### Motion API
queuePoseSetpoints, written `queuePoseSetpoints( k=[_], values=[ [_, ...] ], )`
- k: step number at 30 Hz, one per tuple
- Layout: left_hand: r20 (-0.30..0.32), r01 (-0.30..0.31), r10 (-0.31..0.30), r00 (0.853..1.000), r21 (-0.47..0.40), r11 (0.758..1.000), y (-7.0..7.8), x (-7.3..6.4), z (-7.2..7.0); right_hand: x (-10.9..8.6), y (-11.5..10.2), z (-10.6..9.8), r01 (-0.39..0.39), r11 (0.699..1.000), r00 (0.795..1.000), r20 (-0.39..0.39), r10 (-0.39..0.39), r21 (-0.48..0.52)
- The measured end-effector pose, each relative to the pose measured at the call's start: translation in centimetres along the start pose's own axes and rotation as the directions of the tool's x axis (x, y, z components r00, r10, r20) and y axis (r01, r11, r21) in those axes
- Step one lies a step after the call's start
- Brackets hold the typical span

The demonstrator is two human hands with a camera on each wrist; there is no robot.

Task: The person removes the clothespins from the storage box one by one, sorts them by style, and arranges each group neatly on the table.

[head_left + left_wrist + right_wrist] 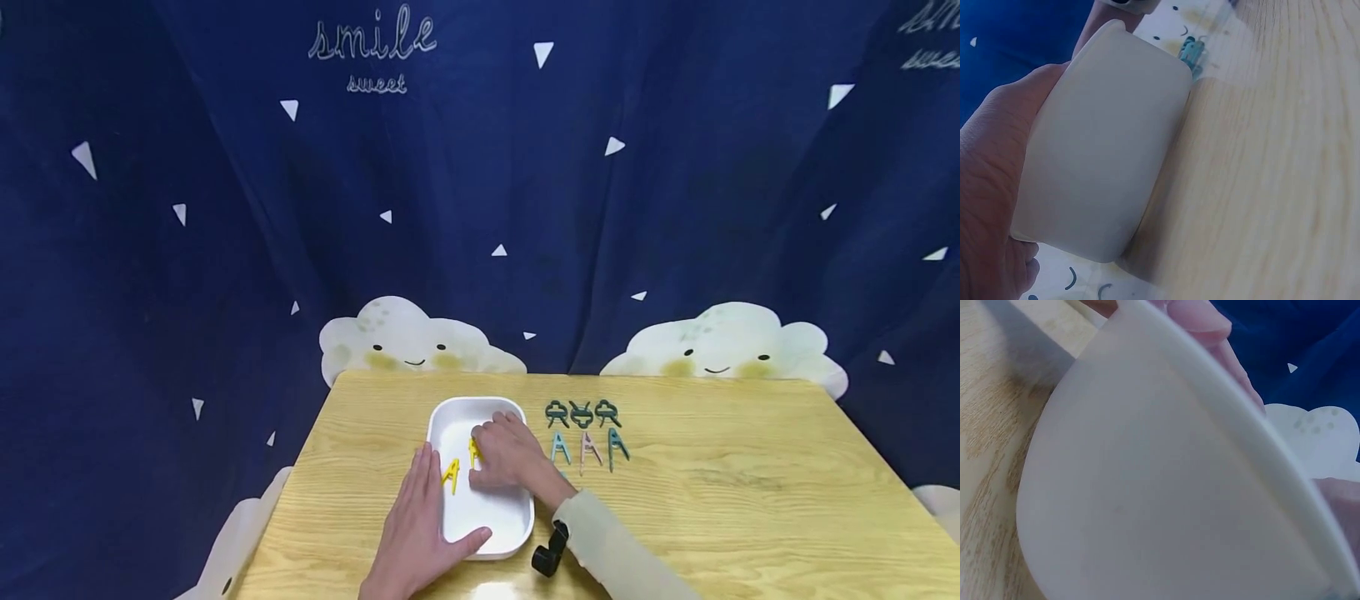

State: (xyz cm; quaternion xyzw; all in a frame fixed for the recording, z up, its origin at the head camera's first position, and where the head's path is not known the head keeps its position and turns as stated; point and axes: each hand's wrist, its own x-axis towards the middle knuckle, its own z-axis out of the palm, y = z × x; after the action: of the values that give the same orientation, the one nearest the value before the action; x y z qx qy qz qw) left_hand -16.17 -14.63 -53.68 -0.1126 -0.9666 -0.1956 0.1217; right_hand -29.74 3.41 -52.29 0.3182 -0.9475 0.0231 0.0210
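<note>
A white tray [491,521] stands on the wooden table, and two yellow clothespins are visible in it. One yellow clothespin [451,475] lies near the tray's left wall; the other yellow clothespin [473,452] is beside the fingers of my right hand [506,450], partly covered. That hand reaches into the tray over its right rim with bent fingers; whether they pinch the clothespin is hidden. My left hand [420,521] rests along the tray's left rim, fingers straight, thumb spread over the front part. In the left wrist view the tray's outer wall [1104,150] lies beside the left hand [997,162].
Right of the tray, dark green clover-shaped clips [582,414] form a row. Below them lie a light blue clothespin [560,448], a pink clothespin [590,452] and a teal clothespin [617,447]. A black device [550,552] sits at the right wrist. A navy curtain [480,167] hangs behind.
</note>
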Motion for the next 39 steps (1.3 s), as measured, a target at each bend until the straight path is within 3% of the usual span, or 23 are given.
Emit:
queuePoseSetpoints(
  k=[16, 32, 39],
  values=[
    [-0.056, -0.069, 0.069, 0.996, 0.012, 0.998, -0.5, 1.3, -0.3, 1.0, 0.8, -0.9, 0.007, 0.999, 1.0, 0.007, -0.007, 0.051],
    [0.0, -0.025, 0.025, 1.0, 0.001, 1.0, 0.0, 0.4, -0.4, 0.3, 0.4, -0.5, 0.014, 0.999, 1.0, 0.011, -0.014, 0.049],
    [0.009, -0.022, 0.022, 1.0, -0.004, 1.0, 0.1, 0.2, -0.4, -0.1, 0.4, -0.5, 0.032, 0.996, 0.998, -0.064, -0.027, 0.079]
  ],
)
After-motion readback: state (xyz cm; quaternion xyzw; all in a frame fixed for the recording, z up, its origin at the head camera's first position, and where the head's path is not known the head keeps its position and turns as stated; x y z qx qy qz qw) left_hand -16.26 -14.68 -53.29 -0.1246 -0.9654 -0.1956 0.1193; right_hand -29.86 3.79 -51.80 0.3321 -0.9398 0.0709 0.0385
